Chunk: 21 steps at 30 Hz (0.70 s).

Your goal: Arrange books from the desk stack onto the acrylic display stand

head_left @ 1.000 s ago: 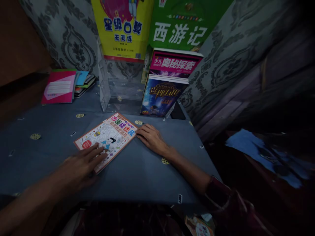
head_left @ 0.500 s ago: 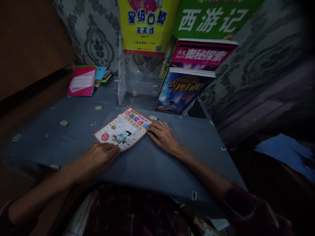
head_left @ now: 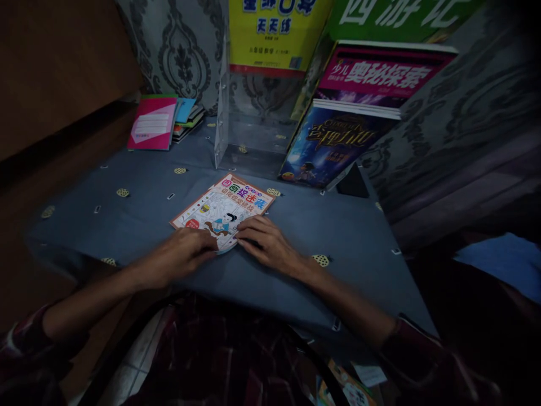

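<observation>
Here's the thin paper booklet point(head_left: 220, 211), a slanted rectangle on the smooth grey-blue cloth of the desk point(head_left: 141, 239), its near edge bowed into a soft curve. 2 bare hands meet it: the left hand point(head_left: 181, 254) pinches the near edge, fingers closed on the paper; the right hand point(head_left: 270, 242) rests bent fingers at the right side, whether gripping, I can't tell. Behind, a clear, hard-edged plastic stand point(head_left: 222, 127) and a glossy blue book point(head_left: 338, 146)!
</observation>
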{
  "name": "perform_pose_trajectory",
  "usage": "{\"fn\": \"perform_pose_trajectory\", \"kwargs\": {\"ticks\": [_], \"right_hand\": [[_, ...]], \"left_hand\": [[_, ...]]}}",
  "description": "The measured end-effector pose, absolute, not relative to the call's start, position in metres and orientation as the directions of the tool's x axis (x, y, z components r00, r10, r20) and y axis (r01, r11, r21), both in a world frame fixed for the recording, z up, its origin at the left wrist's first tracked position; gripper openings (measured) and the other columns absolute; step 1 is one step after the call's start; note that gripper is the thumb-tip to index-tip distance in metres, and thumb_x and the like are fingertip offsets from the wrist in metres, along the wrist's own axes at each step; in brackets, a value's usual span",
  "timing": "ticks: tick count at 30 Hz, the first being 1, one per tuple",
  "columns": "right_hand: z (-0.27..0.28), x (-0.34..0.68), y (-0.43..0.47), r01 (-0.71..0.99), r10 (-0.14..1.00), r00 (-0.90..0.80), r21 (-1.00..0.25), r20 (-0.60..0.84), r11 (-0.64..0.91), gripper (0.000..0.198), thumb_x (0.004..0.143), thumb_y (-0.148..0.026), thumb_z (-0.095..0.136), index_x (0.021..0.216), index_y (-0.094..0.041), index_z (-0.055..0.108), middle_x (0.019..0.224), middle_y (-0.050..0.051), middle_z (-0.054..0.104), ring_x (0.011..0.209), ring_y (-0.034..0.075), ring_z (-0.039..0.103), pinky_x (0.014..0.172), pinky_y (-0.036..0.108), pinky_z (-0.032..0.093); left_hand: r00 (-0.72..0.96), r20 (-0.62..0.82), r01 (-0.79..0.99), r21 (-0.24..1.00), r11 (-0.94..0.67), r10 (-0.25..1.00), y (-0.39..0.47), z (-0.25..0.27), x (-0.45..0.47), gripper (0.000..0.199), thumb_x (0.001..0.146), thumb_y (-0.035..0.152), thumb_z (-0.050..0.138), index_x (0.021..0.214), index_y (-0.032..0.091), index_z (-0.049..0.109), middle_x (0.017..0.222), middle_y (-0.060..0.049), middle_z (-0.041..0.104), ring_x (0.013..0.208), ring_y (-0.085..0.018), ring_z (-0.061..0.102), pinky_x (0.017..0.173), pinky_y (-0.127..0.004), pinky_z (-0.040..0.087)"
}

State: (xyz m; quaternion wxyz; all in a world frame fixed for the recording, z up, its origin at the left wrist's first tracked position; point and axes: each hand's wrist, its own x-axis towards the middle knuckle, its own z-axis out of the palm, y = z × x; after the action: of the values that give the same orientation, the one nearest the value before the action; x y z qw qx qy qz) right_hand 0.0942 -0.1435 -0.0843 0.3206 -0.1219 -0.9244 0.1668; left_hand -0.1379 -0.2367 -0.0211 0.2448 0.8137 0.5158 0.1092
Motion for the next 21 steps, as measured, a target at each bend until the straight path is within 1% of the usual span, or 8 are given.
{"fn": "perform_pose_trajectory", "kwargs": {"ticks": [3,6,11,13,15,17,18,21], "right_hand": [[-0.084,0.095,-0.145,0.114,0.332,-0.771,-0.394,0.544,0.912,0.023,0.103,-0.026,0.051,0.106,-0.016,0.072,0.105,0.011,0.073,0.101,0.021,0.064,0.092,0.041,0.052],[-0.084,0.097,-0.146,0.135,0.354,-0.784,-0.416,0.51,0.899,0.024,0.103,-0.028,0.051,0.107,-0.018,0.072,0.108,0.01,0.072,0.104,0.021,0.064,0.094,0.041,0.051],[-0.086,0.096,-0.147,0.157,0.37,-0.798,-0.43,0.475,0.889,0.023,0.102,-0.031,0.053,0.103,-0.02,0.073,0.109,0.009,0.072,0.104,0.022,0.063,0.092,0.043,0.051],[-0.085,0.09,-0.153,0.179,0.38,-0.802,-0.422,0.461,0.889,0.022,0.101,-0.031,0.055,0.101,-0.02,0.073,0.108,0.009,0.072,0.104,0.023,0.062,0.092,0.044,0.051],[-0.082,0.08,-0.162,0.214,0.388,-0.822,-0.406,0.417,0.889,0.02,0.1,-0.029,0.056,0.103,-0.019,0.073,0.108,0.01,0.071,0.106,0.023,0.062,0.095,0.044,0.051],[-0.079,0.067,-0.175,0.248,0.386,-0.849,-0.373,0.36,0.894,0.021,0.1,-0.028,0.058,0.111,-0.017,0.071,0.115,0.012,0.071,0.113,0.025,0.061,0.101,0.046,0.049],[-0.078,0.061,-0.182,0.265,0.384,-0.86,-0.35,0.336,0.899,0.023,0.1,-0.029,0.058,0.116,-0.017,0.07,0.121,0.013,0.069,0.119,0.026,0.059,0.105,0.048,0.047],[-0.079,0.05,-0.197,0.282,0.364,-0.888,-0.295,0.28,0.913,0.034,0.103,-0.029,0.052,0.133,-0.022,0.064,0.143,0.013,0.06,0.141,0.03,0.046,0.117,0.057,0.036]], "left_hand": [[0.454,-0.08,0.778,0.521,-0.351,0.887,-0.238,-0.022,-0.141,0.023,0.095,0.02,0.05,0.101,0.019,0.073,0.097,-0.005,0.077,0.09,-0.017,0.069,0.081,-0.029,0.048],[0.462,-0.077,0.771,0.527,-0.357,0.884,-0.243,-0.023,-0.144,0.027,0.097,0.021,0.047,0.107,0.02,0.072,0.103,-0.006,0.076,0.095,-0.018,0.069,0.086,-0.031,0.05],[0.475,-0.095,0.782,0.501,-0.37,0.875,-0.246,-0.018,-0.142,0.026,0.098,0.023,0.047,0.104,0.021,0.072,0.102,-0.005,0.076,0.093,-0.018,0.069,0.085,-0.031,0.052],[0.486,-0.092,0.786,0.482,-0.388,0.869,-0.238,-0.018,-0.143,0.025,0.098,0.025,0.048,0.107,0.021,0.071,0.103,-0.005,0.075,0.096,-0.018,0.068,0.088,-0.031,0.052],[0.474,-0.053,0.804,0.434,-0.407,0.879,-0.222,-0.023,-0.147,0.025,0.099,0.024,0.047,0.109,0.02,0.069,0.106,-0.006,0.073,0.102,-0.02,0.066,0.094,-0.033,0.05],[0.424,0.007,0.845,0.357,-0.399,0.905,-0.202,-0.033,-0.152,0.027,0.098,0.022,0.044,0.11,0.018,0.068,0.111,-0.008,0.07,0.109,-0.022,0.063,0.099,-0.037,0.049],[0.389,0.047,0.867,0.32,-0.383,0.92,-0.192,-0.04,-0.154,0.028,0.097,0.021,0.044,0.114,0.017,0.066,0.116,-0.01,0.068,0.114,-0.024,0.06,0.103,-0.039,0.047],[0.293,0.159,0.91,0.256,-0.325,0.943,-0.169,-0.062,-0.158,0.034,0.098,0.021,0.042,0.127,0.017,0.059,0.134,-0.013,0.059,0.124,-0.027,0.054,0.109,-0.044,0.044]]}}
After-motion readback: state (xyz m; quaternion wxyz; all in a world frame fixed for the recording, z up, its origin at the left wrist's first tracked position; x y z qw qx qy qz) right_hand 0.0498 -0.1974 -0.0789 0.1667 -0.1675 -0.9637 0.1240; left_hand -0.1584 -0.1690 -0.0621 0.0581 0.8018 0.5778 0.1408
